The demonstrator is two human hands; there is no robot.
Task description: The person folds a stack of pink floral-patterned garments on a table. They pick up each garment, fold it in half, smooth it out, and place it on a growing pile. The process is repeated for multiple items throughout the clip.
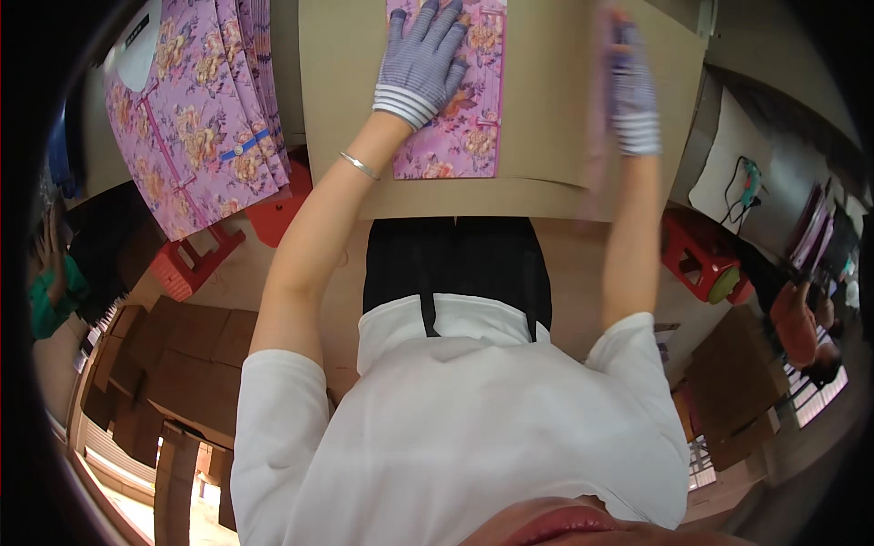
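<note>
On the brown worktop lies a folded pink floral garment (pixel 435 164) with darker pink trim along its right side. My left hand (pixel 421 68), in a grey striped glove with white cuff bands, rests flat on it with the fingers spread. My right hand (pixel 632 96), gloved the same way, is over the right part of the worktop and smeared by motion. A blurred upright strip of pink fabric (pixel 598 136) runs along its left side, seen nearly edge-on. The right hand appears to grip it, though its fingers are unclear.
A stack of folded pink floral garments (pixel 196 136) overhangs the worktop (pixel 537 155) at the left. Red stools (pixel 196 259) stand below on both sides. Cardboard boxes (pixel 196 355) are piled at the lower left. Other people (pixel 797 323) are at both edges, beside a right-hand table with a cable.
</note>
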